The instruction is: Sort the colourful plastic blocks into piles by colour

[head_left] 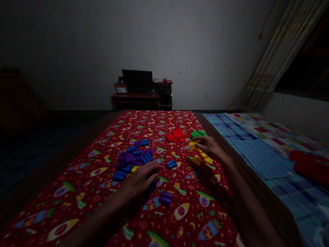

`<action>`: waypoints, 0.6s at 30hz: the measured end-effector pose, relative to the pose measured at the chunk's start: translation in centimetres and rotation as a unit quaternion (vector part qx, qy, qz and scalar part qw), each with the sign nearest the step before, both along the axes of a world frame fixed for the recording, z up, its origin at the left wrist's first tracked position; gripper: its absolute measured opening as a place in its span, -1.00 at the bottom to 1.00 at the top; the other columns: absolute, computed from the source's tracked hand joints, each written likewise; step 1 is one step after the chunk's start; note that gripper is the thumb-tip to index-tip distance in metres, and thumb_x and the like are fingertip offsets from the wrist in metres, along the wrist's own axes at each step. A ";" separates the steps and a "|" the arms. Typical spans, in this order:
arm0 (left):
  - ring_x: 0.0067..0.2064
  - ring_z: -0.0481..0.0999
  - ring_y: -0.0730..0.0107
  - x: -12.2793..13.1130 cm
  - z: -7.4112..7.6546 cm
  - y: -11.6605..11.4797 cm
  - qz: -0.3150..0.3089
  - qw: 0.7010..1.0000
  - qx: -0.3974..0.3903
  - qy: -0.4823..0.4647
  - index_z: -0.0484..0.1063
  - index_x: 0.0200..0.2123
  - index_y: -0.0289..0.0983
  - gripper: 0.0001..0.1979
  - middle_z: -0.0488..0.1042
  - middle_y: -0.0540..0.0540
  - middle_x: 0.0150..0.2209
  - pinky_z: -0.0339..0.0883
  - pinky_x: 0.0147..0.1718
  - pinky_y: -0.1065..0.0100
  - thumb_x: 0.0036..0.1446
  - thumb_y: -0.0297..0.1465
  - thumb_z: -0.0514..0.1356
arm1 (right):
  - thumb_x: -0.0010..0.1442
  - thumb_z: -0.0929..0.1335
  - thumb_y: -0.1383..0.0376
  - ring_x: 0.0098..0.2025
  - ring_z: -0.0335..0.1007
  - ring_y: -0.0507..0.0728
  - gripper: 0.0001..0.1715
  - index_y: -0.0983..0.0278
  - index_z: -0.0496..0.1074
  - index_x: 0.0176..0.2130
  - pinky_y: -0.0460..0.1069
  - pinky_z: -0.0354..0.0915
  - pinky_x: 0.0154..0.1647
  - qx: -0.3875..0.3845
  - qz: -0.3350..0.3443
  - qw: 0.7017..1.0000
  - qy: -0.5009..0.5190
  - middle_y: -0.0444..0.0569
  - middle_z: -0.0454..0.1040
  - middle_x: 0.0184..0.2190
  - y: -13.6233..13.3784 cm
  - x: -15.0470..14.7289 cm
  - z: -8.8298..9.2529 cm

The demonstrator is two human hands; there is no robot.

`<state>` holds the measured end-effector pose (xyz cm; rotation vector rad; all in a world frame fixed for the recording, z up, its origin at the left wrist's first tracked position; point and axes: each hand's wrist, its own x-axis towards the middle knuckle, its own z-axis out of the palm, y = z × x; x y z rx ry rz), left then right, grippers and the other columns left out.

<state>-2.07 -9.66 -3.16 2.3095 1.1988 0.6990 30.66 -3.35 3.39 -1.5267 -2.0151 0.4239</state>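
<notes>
Small ribbed plastic pieces lie sorted by colour on a red patterned cloth. My left hand is over the near right edge of a mixed pile of blue and purple pieces. Its thumb and fingers are apart, and a yellow piece shows beside it. My right hand is at the yellow group, its bent fingertips on a yellow piece. Between the hands lie a blue piece and, nearer me, a purple piece.
Beyond my right hand sit a red group and a green group. A blue checked cloth lies to the right, with red fabric on it. A desk with a dark monitor stands at the far wall.
</notes>
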 end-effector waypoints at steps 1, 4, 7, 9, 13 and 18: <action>0.07 0.47 0.18 0.0 0.0 0.0 -0.004 1.000 0.001 0.004 0.45 0.00 -0.17 -0.67 0.49 -0.13 0.05 0.33 0.09 0.17 0.28 -0.23 0.04 | 0.10 0.32 0.32 -0.40 0.44 0.11 -0.67 0.34 0.57 -0.17 -0.07 0.27 -0.39 -0.014 -0.020 1.000 0.011 0.00 0.56 -0.41 0.3 1.7 0.0; 0.07 0.46 0.17 0.0 0.0 0.1 -0.002 1.000 0.006 0.016 0.47 -0.02 -0.18 -0.68 0.49 -0.13 0.04 0.34 0.09 0.17 0.27 -0.24 0.05 | 0.04 0.33 0.30 -0.36 0.46 0.13 -0.65 0.37 0.56 -0.18 -0.07 0.31 -0.36 -0.050 -0.030 0.996 0.070 0.03 0.58 -0.36 0.8 5.9 -0.6; 0.06 0.46 0.16 0.0 -0.2 0.0 -0.001 1.000 0.009 0.025 0.48 -0.04 -0.20 -0.69 0.50 -0.14 0.02 0.33 0.10 0.17 0.26 -0.25 0.05 | -0.03 0.37 0.31 -0.34 0.47 0.13 -0.64 0.37 0.55 -0.19 -0.07 0.32 -0.34 -0.082 -0.027 0.992 0.097 0.03 0.59 -0.33 1.0 7.8 -1.9; 0.07 0.46 0.18 0.1 -0.3 -0.1 -0.001 1.000 0.008 0.025 0.47 -0.04 -0.21 -0.69 0.49 -0.15 0.04 0.32 0.12 0.17 0.27 -0.27 0.02 | -0.08 0.37 0.35 -0.37 0.46 0.11 -0.70 0.37 0.55 -0.27 -0.09 0.30 -0.36 -0.087 -0.044 0.992 0.075 0.01 0.58 -0.37 1.3 7.9 -2.5; 0.09 0.44 0.18 0.1 -0.6 -0.2 0.007 1.000 0.006 0.029 0.45 -0.05 -0.21 -0.69 0.47 -0.15 0.06 0.30 0.14 0.17 0.28 -0.29 0.00 | -0.06 0.35 0.37 -0.44 0.40 0.07 -0.85 0.36 0.52 -0.42 -0.11 0.21 -0.43 -0.050 -0.077 0.996 -0.006 -0.05 0.54 -0.48 1.6 7.2 -2.2; 0.09 0.43 0.18 -0.2 -0.9 0.0 -0.014 0.999 0.013 0.040 0.46 -0.05 -0.17 -0.70 0.45 -0.12 0.08 0.31 0.12 0.20 0.28 -0.29 0.00 | 0.09 0.32 0.34 -0.39 0.42 0.06 -0.81 0.34 0.55 -0.34 -0.11 0.18 -0.41 -0.025 -0.048 0.995 -0.083 -0.04 0.55 -0.42 0.5 3.6 0.1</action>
